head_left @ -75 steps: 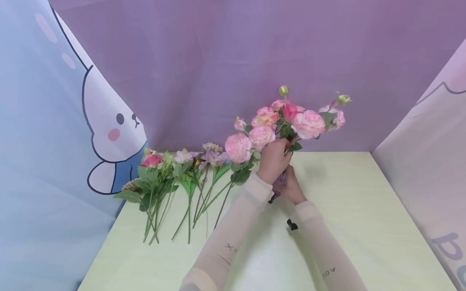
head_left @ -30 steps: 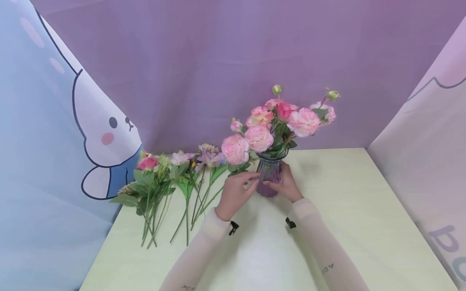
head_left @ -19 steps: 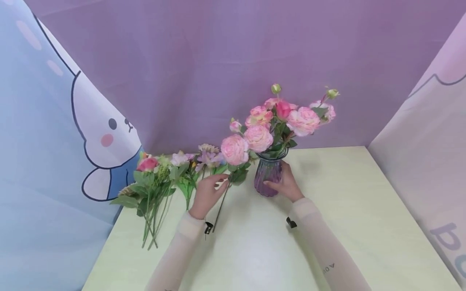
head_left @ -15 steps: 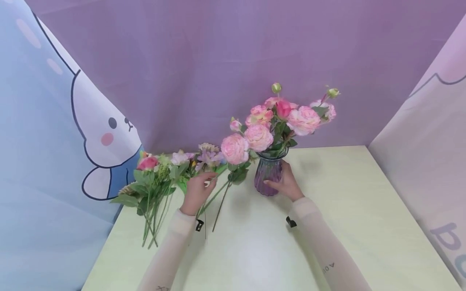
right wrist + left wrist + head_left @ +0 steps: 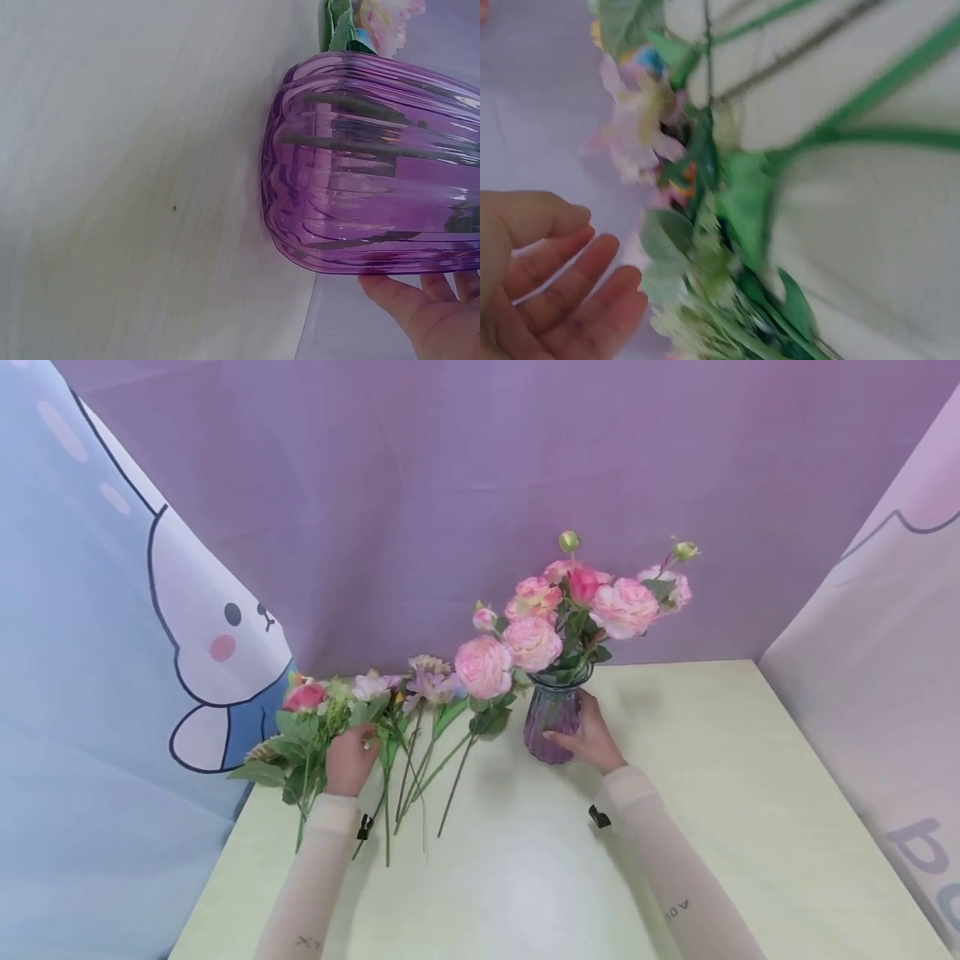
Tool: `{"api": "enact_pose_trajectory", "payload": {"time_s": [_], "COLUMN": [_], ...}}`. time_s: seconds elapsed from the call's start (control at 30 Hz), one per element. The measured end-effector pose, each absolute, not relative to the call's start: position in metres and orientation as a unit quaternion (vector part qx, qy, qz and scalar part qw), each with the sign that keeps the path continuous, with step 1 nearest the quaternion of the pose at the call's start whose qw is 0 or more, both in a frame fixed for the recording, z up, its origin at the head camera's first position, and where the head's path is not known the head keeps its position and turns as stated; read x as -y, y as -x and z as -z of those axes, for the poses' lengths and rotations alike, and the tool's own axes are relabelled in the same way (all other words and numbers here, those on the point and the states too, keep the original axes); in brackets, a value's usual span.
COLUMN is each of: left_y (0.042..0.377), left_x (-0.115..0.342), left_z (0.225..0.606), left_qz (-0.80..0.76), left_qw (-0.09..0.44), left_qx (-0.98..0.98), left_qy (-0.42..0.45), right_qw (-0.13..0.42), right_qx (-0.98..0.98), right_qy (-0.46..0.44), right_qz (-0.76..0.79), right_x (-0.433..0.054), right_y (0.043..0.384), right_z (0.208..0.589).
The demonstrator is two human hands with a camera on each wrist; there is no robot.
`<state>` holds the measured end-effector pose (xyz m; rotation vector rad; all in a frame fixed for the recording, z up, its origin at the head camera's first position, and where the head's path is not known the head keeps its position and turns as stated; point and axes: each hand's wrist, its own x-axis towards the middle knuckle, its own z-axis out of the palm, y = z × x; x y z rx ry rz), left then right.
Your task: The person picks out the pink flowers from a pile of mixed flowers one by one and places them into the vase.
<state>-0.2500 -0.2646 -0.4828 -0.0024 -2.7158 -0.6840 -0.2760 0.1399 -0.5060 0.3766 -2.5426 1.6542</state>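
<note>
A purple ribbed glass vase (image 5: 552,731) stands upright at the right of centre, with pink artificial flowers (image 5: 532,643) and stems inside it. My right hand (image 5: 596,739) grips its lower right side, thumb at the front; in the right wrist view fingers (image 5: 397,300) touch the purple glass. Over the bunch of flowers lying at the left, my left hand (image 5: 351,760) hovers with relaxed, slightly bent fingers. The left wrist view shows that hand (image 5: 562,277) holding nothing, beside pale green blooms (image 5: 705,322) and a lilac-pink flower (image 5: 637,124). The far fingers of my right hand are hidden behind the vase.
Several flower stems lie side by side on the pale table (image 5: 525,877), among them a red rose (image 5: 304,697) and lilac flowers (image 5: 431,681). A purple cloth (image 5: 487,485) hangs behind. A printed cloth (image 5: 90,652) borders the left, another cloth (image 5: 892,693) the right.
My left hand has let go of the flowers in the vase and moved left across the lying stems to the leafy bunch. My right hand has stayed on the vase.
</note>
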Motion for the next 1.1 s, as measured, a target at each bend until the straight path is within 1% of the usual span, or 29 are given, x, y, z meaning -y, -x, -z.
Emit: {"api": "enact_pose_trajectory", "payload": {"time_s": [0.07,0.17,0.27,0.37,0.67,0.73,0.9,1.1], "left_y": [0.249,0.247,0.245,0.244,0.242,0.242,0.245,0.246], "left_x": [0.274,0.287,0.296,0.301,0.306,0.307,0.306,0.298], "left_z": [0.485,0.487,0.490,0.494,0.504,0.505,0.505,0.500], "left_qz": [0.221,0.190,0.174,0.181,0.219,0.231,0.261,0.261], "left_qw": [0.161,0.131,0.098,0.081,0.081,0.068,0.014,-0.002], "left_qx": [0.961,0.969,0.974,0.974,0.966,0.964,0.959,0.960], "left_qy": [-0.034,-0.086,-0.109,-0.109,-0.115,-0.113,-0.110,-0.101], "right_qw": [0.046,0.048,0.046,0.046,0.051,0.051,0.049,0.053], "right_qx": [0.829,0.827,0.826,0.827,0.833,0.834,0.835,0.835], "right_qy": [-0.127,-0.131,-0.133,-0.133,-0.134,-0.133,-0.132,-0.135], "right_qz": [-0.543,-0.545,-0.546,-0.545,-0.535,-0.534,-0.532,-0.532], "right_x": [-0.139,-0.139,-0.138,-0.138,-0.140,-0.139,-0.139,-0.140], "right_y": [0.276,0.276,0.275,0.276,0.278,0.278,0.277,0.277], "right_z": [0.506,0.507,0.507,0.507,0.509,0.508,0.507,0.507]}}
